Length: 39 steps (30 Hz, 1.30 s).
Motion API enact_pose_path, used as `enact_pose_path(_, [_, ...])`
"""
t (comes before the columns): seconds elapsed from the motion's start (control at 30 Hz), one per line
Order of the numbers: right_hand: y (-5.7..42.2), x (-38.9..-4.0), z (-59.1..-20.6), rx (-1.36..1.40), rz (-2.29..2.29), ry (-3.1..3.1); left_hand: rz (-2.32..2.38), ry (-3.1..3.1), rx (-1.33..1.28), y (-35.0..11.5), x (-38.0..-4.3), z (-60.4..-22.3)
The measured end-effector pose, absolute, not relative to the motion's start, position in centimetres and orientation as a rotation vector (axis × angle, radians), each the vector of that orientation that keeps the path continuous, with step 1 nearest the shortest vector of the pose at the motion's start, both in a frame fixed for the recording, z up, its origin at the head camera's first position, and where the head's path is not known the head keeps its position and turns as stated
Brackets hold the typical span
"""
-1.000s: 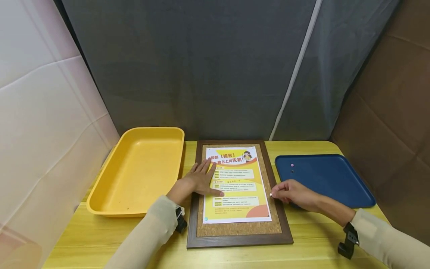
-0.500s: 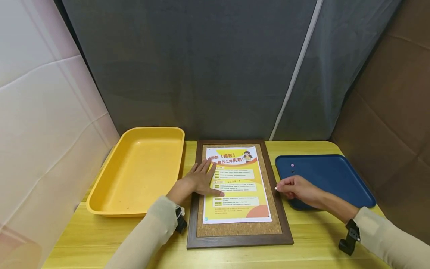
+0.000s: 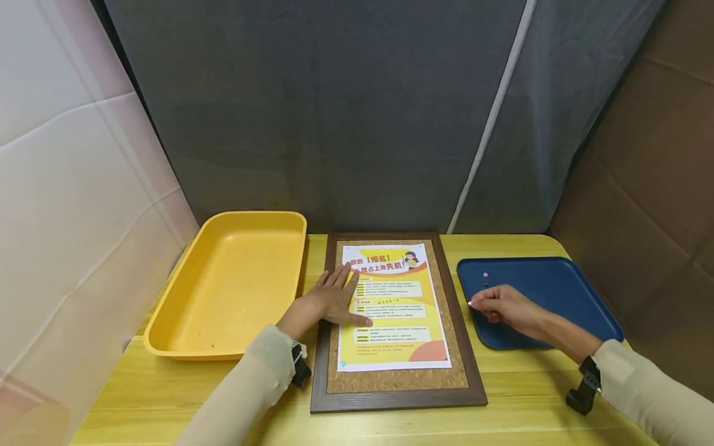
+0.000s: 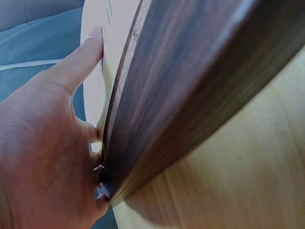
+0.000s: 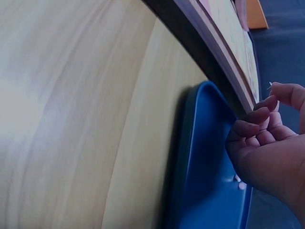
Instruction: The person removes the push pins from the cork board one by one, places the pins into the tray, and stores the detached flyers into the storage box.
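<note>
A yellow and white printed poster (image 3: 390, 347) lies on a cork board (image 3: 401, 381) with a dark wooden frame (image 3: 398, 399). My left hand (image 3: 334, 300) rests on the poster's left side with fingers spread; in the left wrist view its thumb (image 4: 81, 62) lies along the paper. My right hand (image 3: 510, 306) hovers over the left part of the blue tray (image 3: 558, 291). Its thumb and index finger pinch a small white thumbtack (image 3: 470, 304), whose thin metal point shows in the right wrist view. The thumbtack's head is mostly hidden there.
In the blue tray sit a small pink thumbtack (image 3: 485, 274) and a tiny dark piece beside it. A large yellow tray (image 3: 240, 285) stands left of the board. Grey fabric (image 3: 312, 124) hangs behind the table (image 3: 390, 427). A turquoise dot (image 3: 343, 363) marks the poster's lower left corner.
My right hand has moved rightward and slightly away from me, from the board's right frame edge to over the blue tray, with the thumbtack still pinched. The left hand has stayed in place.
</note>
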State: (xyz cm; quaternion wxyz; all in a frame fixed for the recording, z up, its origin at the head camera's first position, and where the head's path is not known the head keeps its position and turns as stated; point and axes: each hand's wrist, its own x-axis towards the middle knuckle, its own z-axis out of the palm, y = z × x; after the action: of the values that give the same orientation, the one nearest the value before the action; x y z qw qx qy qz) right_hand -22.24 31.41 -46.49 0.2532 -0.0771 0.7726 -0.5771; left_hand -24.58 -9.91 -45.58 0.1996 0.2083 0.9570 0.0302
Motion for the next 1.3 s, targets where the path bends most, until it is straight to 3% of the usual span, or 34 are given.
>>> enact_pose_path(1.3, [35.6, -25.6, -47.2, -0.072, -1.438, 2.327, 0.066, 2.681, 0.593, -9.9, -24.7, -45.8])
